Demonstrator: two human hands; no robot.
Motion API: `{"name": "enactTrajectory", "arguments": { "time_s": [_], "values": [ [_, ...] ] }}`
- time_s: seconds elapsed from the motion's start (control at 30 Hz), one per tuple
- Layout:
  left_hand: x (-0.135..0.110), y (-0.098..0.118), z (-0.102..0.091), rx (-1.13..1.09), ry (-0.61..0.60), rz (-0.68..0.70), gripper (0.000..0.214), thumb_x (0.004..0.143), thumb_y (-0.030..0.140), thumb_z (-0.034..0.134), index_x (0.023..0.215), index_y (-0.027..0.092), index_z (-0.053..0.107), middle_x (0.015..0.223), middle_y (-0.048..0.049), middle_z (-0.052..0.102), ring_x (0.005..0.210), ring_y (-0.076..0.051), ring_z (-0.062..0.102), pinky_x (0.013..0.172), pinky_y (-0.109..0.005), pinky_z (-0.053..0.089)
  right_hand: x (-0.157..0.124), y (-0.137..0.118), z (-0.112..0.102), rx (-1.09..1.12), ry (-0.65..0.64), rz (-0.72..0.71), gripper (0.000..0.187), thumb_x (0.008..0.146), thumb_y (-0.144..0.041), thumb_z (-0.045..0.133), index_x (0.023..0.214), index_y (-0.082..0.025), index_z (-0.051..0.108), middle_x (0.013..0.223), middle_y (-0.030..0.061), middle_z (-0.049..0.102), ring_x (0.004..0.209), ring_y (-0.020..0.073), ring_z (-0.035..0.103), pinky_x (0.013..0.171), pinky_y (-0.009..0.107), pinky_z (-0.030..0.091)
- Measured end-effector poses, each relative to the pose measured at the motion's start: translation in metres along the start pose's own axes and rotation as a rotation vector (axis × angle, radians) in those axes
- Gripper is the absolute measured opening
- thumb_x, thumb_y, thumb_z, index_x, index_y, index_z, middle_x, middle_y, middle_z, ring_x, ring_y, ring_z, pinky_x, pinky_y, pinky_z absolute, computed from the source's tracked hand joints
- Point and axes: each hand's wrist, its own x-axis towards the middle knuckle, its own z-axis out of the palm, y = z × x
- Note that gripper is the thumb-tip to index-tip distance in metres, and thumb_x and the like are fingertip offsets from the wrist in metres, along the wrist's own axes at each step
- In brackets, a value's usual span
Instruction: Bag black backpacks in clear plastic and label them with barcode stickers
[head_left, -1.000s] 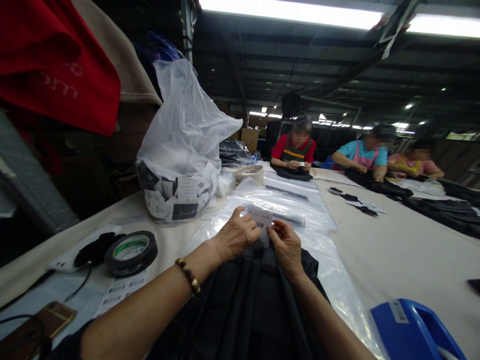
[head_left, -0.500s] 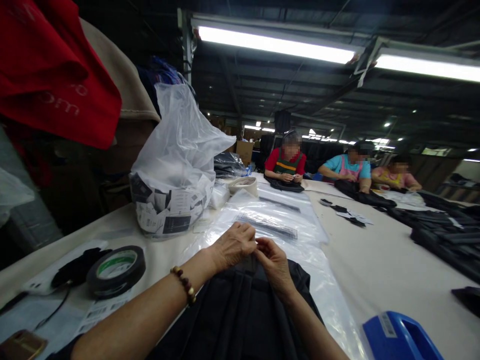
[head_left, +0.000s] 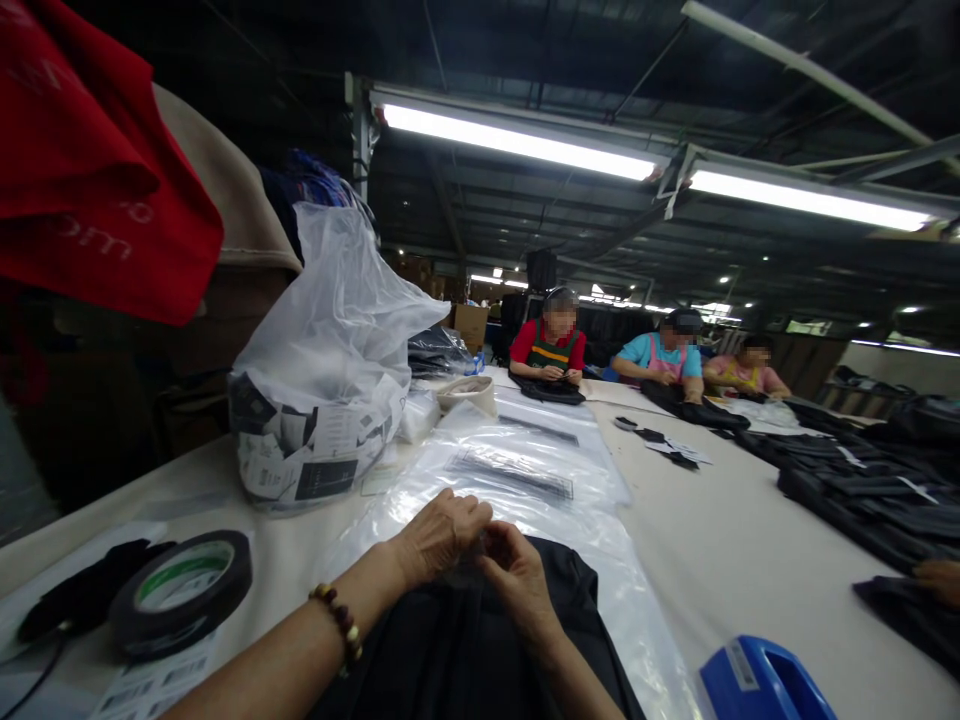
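Observation:
Both hands meet over the top edge of a black fabric item (head_left: 435,660), which looks like a bag and lies in front of me. My left hand (head_left: 439,535), with a beaded bracelet on the wrist, is closed with its fingers bent down. Beside it my right hand (head_left: 517,580) pinches with thumb and forefinger, the tips almost touching the left fingers. What sits between the fingertips is too small and shaded to name. Under the black item and beyond it, clear plastic bags (head_left: 600,570) with dark printed panels lie stacked.
Left stand a roll of black tape (head_left: 240,575) and a plastic sack of paper tags (head_left: 322,440). A blue plastic object (head_left: 757,680) is at lower right. Black goods (head_left: 840,480) lie on the right, with part of another person's hand (head_left: 939,578) there. Several people sit across the table.
The view has shifted, so most things appear further left and lower. My hands stay together over the black item's edge. Another person's hand has appeared at the right edge.

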Motion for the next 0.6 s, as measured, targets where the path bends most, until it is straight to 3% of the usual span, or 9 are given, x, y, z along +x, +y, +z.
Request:
{"name": "enactTrajectory", "arguments": {
  "time_s": [0.1,0.2,0.27,0.43,0.6],
  "values": [
    [-0.001,0.006,0.003,-0.129,0.023,-0.145,0.040,0.067,0.001,0.054,0.103,0.015,0.055,0.093,-0.0085,0.065,0.086,-0.024,0.062,0.076,-0.035,0.046,-0.003,0.001,-0.001,-0.056,0.080,0.011,0.028,0.061,-0.026,0.066,0.088,-0.021,0.061,0.081,0.0005,0.065,0.079,0.0195,0.061,0.077,0.032,0.048],
    [-0.004,0.006,0.003,-0.274,0.095,-0.380,0.030,0.067,0.000,0.048,0.090,0.015,0.061,0.088,-0.0097,0.066,0.084,-0.026,0.064,0.073,-0.038,0.046,-0.006,0.000,-0.006,-0.104,0.205,0.036,0.035,0.059,-0.027,0.066,0.092,-0.021,0.061,0.095,0.0039,0.064,0.095,0.0230,0.057,0.090,0.036,0.043],
    [-0.008,0.003,0.004,-0.401,0.156,-0.558,0.027,0.064,0.000,0.048,0.082,0.015,0.061,0.078,-0.0072,0.066,0.081,-0.025,0.064,0.071,-0.036,0.047,-0.011,-0.002,-0.010,-0.108,0.261,0.088,0.035,0.059,-0.032,0.065,0.091,-0.020,0.061,0.094,0.0050,0.064,0.095,0.0241,0.057,0.090,0.038,0.042],
    [-0.027,0.001,0.011,-0.825,0.275,-0.909,0.025,0.061,0.003,0.052,0.082,0.014,0.059,0.060,0.0006,0.061,0.059,-0.018,0.064,0.050,-0.023,0.046,-0.034,-0.005,-0.015,-0.017,0.238,0.278,0.038,0.054,-0.037,0.066,0.086,-0.018,0.060,0.077,0.0018,0.064,0.073,0.0207,0.062,0.073,0.035,0.049],
    [-0.052,0.025,0.022,-1.133,0.431,-1.094,0.019,0.064,0.007,0.054,0.083,0.013,0.053,0.055,0.0032,0.058,0.053,-0.015,0.063,0.049,-0.022,0.048,-0.055,-0.007,-0.008,0.100,0.144,0.497,0.037,0.052,-0.038,0.070,0.079,-0.016,0.058,0.067,0.0022,0.063,0.057,0.0165,0.062,0.053,0.027,0.047]
  ]
}}
